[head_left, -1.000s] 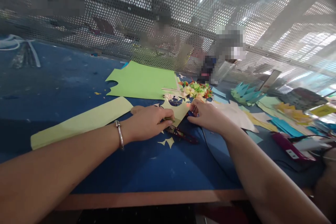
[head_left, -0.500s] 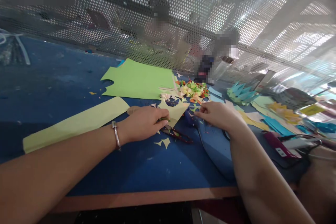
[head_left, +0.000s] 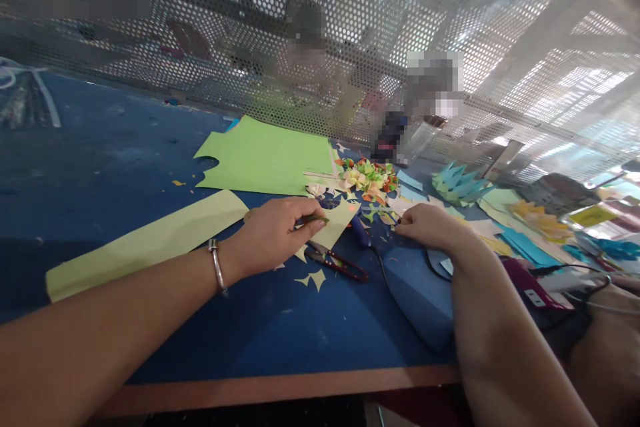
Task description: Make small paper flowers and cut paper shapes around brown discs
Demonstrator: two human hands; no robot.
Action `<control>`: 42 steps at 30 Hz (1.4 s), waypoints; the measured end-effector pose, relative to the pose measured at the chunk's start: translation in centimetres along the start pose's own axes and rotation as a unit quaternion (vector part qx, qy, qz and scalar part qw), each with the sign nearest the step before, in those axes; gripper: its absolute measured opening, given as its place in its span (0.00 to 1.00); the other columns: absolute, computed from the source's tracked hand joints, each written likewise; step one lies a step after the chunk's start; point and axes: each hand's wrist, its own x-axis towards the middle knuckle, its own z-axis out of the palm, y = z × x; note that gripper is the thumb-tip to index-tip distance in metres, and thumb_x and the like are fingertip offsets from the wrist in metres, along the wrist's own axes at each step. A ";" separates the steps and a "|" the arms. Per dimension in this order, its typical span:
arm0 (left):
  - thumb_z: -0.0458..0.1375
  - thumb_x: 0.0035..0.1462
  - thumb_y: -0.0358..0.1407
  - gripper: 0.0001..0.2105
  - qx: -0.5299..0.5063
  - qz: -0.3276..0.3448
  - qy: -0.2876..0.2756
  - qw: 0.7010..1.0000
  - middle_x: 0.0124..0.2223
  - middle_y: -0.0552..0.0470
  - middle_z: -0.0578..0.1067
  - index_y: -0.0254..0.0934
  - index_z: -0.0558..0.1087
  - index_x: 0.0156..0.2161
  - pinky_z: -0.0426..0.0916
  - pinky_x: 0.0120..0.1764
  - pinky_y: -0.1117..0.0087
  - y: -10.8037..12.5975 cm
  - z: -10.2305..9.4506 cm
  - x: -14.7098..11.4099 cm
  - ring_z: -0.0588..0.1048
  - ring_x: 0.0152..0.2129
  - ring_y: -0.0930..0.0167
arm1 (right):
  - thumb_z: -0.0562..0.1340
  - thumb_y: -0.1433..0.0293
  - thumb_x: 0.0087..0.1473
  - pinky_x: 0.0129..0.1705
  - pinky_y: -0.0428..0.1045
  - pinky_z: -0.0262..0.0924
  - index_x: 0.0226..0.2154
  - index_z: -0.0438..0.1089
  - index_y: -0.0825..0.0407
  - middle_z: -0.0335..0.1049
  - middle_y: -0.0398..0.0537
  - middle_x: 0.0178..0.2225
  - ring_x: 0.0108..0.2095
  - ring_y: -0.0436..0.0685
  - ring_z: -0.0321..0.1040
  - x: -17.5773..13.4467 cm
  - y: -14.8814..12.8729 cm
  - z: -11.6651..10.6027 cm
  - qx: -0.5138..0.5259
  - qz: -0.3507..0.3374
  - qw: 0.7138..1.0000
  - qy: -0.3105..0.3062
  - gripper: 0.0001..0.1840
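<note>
My left hand [head_left: 280, 230] is closed, with a small dark-green piece [head_left: 319, 219] pinched between thumb and fingers. Just beyond it lies a pale yellow paper [head_left: 335, 221] with curved cut-outs. My right hand [head_left: 431, 225] is closed in a pinch at the right of the paper scraps; what its fingertips hold is too small to make out. Between the hands rest a purple-blue glue gun [head_left: 360, 232] with a cable and dark-red-handled scissors [head_left: 343, 265]. A pile of small paper flowers [head_left: 367, 177] sits behind them.
A green sheet [head_left: 270, 157] and a rolled yellow sheet [head_left: 145, 240] lie at left. Yellow scraps [head_left: 317, 279] are in front. Teal [head_left: 457, 183] and yellow paper shapes [head_left: 537, 219] and a maroon power strip [head_left: 533, 287] are at right. A perforated metal screen [head_left: 225, 33] stands behind.
My right hand has moved a little right, away from the glue gun. My left hand has shifted slightly, with the green piece still pinched; more of the scissors shows.
</note>
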 end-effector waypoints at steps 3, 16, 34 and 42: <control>0.57 0.65 0.43 0.12 -0.063 -0.034 0.040 0.997 0.37 0.51 0.80 0.38 0.79 0.40 0.62 0.32 0.69 -0.1 0.0 0.1 0.72 0.30 0.70 | 0.62 0.64 0.54 0.26 0.49 0.50 0.14 0.64 0.50 0.64 0.44 0.17 0.22 0.53 0.62 -0.8 0.1 -1.0 0.048 -0.010 0.999 -0.021 0.20; 0.68 0.56 0.39 0.07 -0.338 -0.138 -0.010 0.931 0.33 0.52 0.80 0.37 0.82 0.35 0.65 0.34 0.71 0.8 0.1 0.3 0.72 0.28 0.73 | 0.69 0.57 0.53 0.16 0.44 0.48 0.26 0.70 0.52 0.64 0.38 0.16 0.14 0.47 0.57 -4.0 -0.5 -2.2 0.490 -0.042 0.871 -0.003 0.16; 0.70 0.58 0.38 0.08 -0.576 -0.209 -0.077 0.787 0.36 0.51 0.80 0.34 0.80 0.36 0.66 0.39 0.76 0.3 0.7 0.4 0.75 0.33 0.76 | 0.68 0.71 0.62 0.23 0.44 0.70 0.38 0.76 0.52 0.81 0.46 0.29 0.24 0.52 0.78 -6.4 -9.8 -0.3 0.595 -0.217 0.726 0.269 0.02; 0.69 0.58 0.36 0.07 -0.591 -0.232 -0.058 0.770 0.34 0.52 0.80 0.33 0.80 0.34 0.65 0.37 0.76 1.0 0.8 0.5 0.74 0.31 0.77 | 0.67 0.72 0.61 0.25 0.44 0.72 0.38 0.77 0.52 0.81 0.46 0.31 0.25 0.52 0.79 -6.5 -10.1 -0.2 0.583 -0.223 0.737 0.259 0.02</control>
